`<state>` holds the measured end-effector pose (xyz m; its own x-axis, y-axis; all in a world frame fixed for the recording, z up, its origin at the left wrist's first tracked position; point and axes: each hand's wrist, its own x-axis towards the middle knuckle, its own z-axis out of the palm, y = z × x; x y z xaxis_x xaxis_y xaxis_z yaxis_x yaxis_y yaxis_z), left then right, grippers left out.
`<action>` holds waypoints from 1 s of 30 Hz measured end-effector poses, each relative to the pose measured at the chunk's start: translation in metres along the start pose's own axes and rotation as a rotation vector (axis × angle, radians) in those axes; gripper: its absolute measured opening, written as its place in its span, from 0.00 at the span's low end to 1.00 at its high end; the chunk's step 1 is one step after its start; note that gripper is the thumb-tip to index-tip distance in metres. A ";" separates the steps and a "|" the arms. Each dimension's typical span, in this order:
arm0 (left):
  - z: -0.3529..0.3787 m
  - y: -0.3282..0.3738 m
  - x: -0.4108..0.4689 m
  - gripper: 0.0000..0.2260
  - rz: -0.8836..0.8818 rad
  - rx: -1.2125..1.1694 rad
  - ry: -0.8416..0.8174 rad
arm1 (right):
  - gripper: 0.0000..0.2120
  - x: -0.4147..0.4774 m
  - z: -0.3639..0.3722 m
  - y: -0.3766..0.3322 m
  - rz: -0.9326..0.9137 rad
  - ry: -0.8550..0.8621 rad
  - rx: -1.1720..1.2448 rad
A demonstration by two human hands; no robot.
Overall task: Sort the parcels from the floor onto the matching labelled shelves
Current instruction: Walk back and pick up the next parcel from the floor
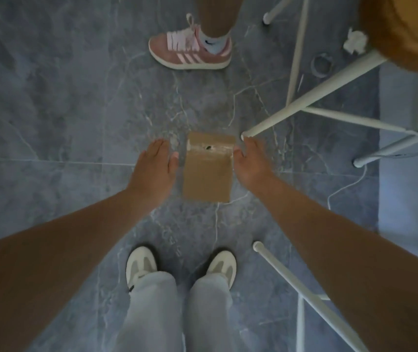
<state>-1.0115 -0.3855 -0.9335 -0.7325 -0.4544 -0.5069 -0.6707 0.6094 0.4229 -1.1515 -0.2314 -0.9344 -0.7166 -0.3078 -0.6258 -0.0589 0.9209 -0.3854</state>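
Now your two hands flank the parcel, which lies flat on the floor between them; your left hand hovers just beside its left edge, fingers straight and together, thumb out toward the cardboard; your right hand is at the right edge, fingers loosely bent, thumb seemingly touching it, holding nothing yet; probably both are set so to clasp the two sides and lift. Just beyond your right fingertips ends a white stool leg; mind it. No shelf is visible.
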 end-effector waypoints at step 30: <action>-0.034 0.018 -0.012 0.29 -0.819 -1.057 -0.020 | 0.26 -0.024 0.022 -0.058 0.453 -0.175 0.774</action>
<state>-1.0187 -0.3918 -0.8944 -0.0825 -0.4294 -0.8993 -0.6874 -0.6289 0.3634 -1.1151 -0.2827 -0.9120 -0.4386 -0.0458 -0.8975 0.7301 0.5641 -0.3856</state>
